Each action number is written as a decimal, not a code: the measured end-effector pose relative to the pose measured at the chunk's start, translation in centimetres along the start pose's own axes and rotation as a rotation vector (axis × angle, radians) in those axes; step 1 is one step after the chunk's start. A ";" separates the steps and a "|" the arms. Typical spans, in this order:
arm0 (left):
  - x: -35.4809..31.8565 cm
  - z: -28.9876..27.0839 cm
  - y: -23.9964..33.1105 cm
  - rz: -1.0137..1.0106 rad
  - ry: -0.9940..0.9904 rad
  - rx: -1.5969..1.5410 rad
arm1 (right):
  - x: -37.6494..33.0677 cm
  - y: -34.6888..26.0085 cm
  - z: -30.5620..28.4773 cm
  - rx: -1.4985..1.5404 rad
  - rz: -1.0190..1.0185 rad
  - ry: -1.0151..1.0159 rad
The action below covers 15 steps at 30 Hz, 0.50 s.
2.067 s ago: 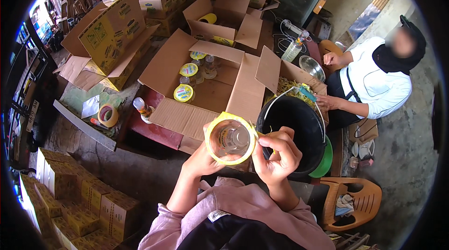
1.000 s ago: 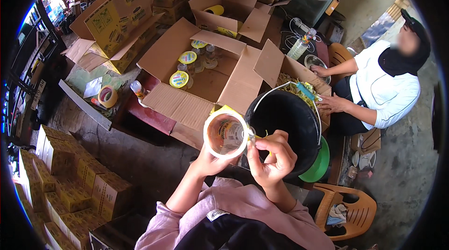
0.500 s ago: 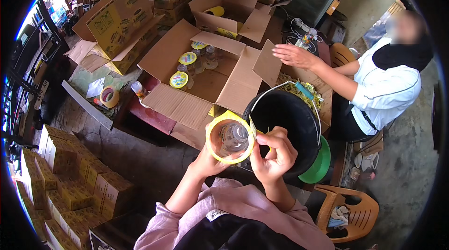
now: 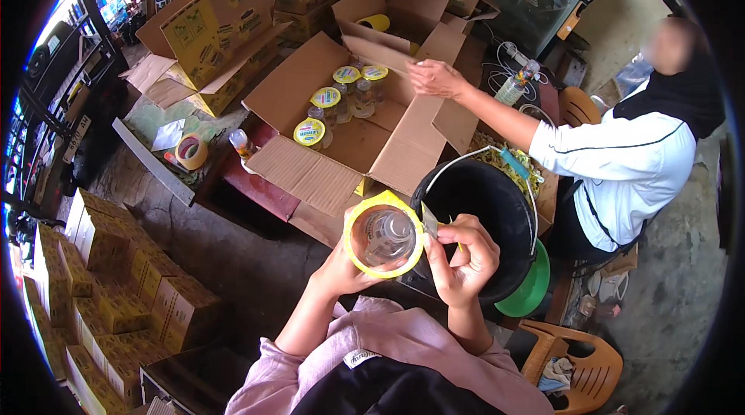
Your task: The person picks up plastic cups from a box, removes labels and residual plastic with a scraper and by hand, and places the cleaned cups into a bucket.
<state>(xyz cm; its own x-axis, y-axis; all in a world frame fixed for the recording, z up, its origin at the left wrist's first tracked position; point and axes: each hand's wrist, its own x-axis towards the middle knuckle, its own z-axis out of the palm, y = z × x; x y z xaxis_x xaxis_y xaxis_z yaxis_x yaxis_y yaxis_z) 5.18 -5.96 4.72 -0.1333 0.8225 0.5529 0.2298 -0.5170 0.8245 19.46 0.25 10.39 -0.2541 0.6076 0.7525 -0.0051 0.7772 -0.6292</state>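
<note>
Appears as a clear round cup [image 4: 384,238] with yellow rim, mouth toward the camera, just left of the black bucket [image 4: 511,261], with a thin grey blade-like piece [image 4: 429,222] at its bucket-side edge.

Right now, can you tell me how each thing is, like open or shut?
Clear cup: held, yellow around its top
Left hand: grip closed around the cup
Right hand: pinching a thin piece beside the cup
Big carton: open, cups inside
Black bucket: open on top
Orange chair: cloth on it
Yellow-brown boxes: stacked

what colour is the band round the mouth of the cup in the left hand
The band is yellow; the head view shows it.
</note>
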 end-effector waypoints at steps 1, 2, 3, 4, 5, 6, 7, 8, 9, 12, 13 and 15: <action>0.0 0.0 -0.1 -0.020 -0.006 -0.036 | 0.0 -0.1 0.0 0.003 0.000 -0.001; -0.1 0.0 -0.3 -0.039 -0.012 -0.073 | 0.0 -0.2 0.0 -0.009 -0.018 -0.013; -0.2 0.1 -0.4 -0.040 -0.011 -0.072 | -0.1 -0.3 -0.1 -0.022 -0.036 -0.023; -0.3 0.1 -0.7 -0.078 -0.015 -0.094 | -0.1 -0.3 -0.1 -0.036 -0.042 -0.029; -0.4 0.1 -0.8 -0.116 -0.019 -0.116 | -0.1 -0.3 0.0 -0.037 -0.042 -0.028; -0.3 0.0 -0.7 -0.117 -0.020 -0.117 | 0.0 -0.4 0.1 -0.067 -0.060 -0.017; -0.2 -0.1 -0.4 -0.110 -0.035 -0.072 | 0.0 -0.5 0.2 -0.097 -0.078 -0.005; -0.1 -0.2 -0.2 -0.103 -0.050 -0.026 | 0.1 -0.5 0.2 -0.098 -0.078 -0.004; 0.0 -0.2 -0.2 -0.103 -0.051 -0.027 | 0.3 -0.5 0.2 -0.099 -0.090 0.002; -0.1 0.0 -0.2 -0.071 -0.025 -0.041 | 0.3 -0.4 0.0 -0.079 -0.087 -0.008; -0.2 0.0 -0.5 -0.119 -0.041 -0.066 | 0.3 -0.3 -0.1 -0.057 -0.072 -0.025; -0.2 -0.3 -0.7 -0.166 -0.056 -0.092 | -0.1 -0.3 -0.2 -0.063 -0.049 -0.027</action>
<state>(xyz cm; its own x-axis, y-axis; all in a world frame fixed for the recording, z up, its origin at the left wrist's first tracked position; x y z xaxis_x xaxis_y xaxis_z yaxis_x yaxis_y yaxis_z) 4.79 -5.87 4.05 -0.1072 0.9089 0.4030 0.1197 -0.3906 0.9127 19.70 -0.02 10.53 -0.2815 0.5642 0.7762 0.0423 0.8154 -0.5773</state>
